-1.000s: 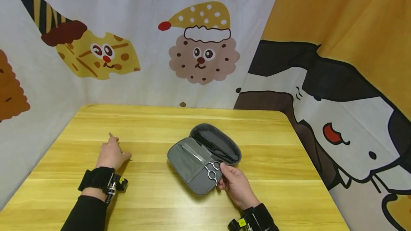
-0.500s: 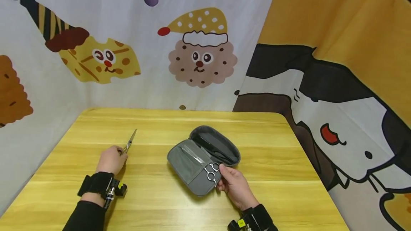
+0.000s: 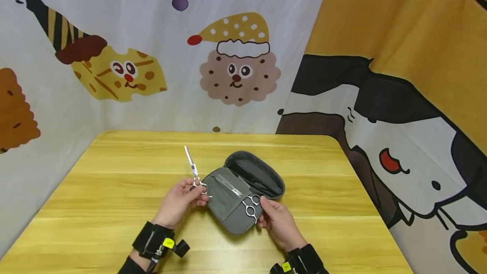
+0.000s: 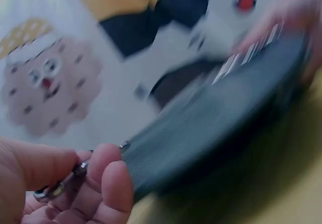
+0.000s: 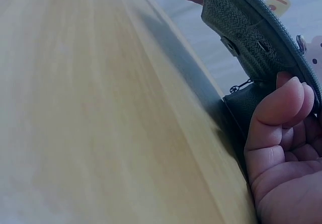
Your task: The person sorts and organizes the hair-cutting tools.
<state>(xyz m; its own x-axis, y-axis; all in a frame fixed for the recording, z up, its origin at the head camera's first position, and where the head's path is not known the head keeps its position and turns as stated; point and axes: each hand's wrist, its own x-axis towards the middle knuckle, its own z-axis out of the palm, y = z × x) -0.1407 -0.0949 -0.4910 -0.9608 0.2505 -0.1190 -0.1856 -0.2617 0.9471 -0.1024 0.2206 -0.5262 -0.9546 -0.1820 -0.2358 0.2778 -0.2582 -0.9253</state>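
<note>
Left hand [image 3: 179,202] pinches hairdressing scissors [image 3: 194,169] outside the gray zippered case [image 3: 236,226] the right hand [image 3: 280,224] grips, a second pair [image 3: 251,205] already tucked in beside that hand.

The case [image 3: 237,223] is grey, the scissors [image 3: 194,169] silver, the table [image 3: 95,215] yellow with streaky grain, the wristbands [image 3: 146,239] black with yellow tags [image 3: 168,243], and the white cloth [image 3: 140,16] printed with a brown-spotted yellow cheese [image 3: 114,83].
</note>
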